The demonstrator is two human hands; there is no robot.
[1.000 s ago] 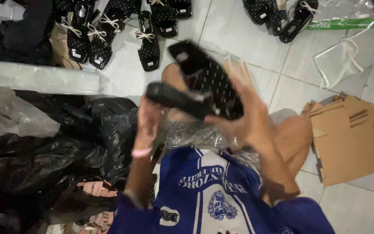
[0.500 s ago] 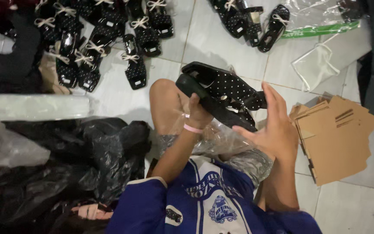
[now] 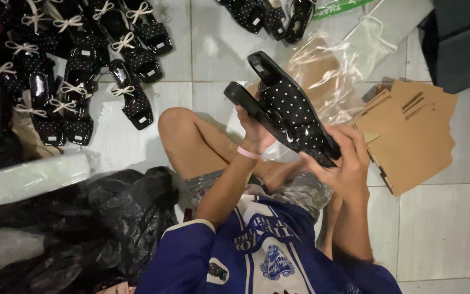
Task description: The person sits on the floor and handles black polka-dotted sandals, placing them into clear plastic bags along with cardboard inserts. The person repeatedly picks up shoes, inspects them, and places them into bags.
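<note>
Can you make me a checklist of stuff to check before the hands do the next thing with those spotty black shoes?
1. Left hand grips the spotty black shoes: ok, fingers wrap the lower sole.
2. Right hand supports the heel end: ok, it touches the shoes' near end.
3. Two shoes are stacked together evenly: cannot tell, they overlap and hide each other.
4. Clear plastic bag is within easy reach: ok, it lies on the tiled floor just beyond the shoes.
5. Flat cardboard pieces are out of the way: ok, they sit to the right, apart from both hands.
6. Bows on these shoes: cannot tell, none shows from this side.
</note>
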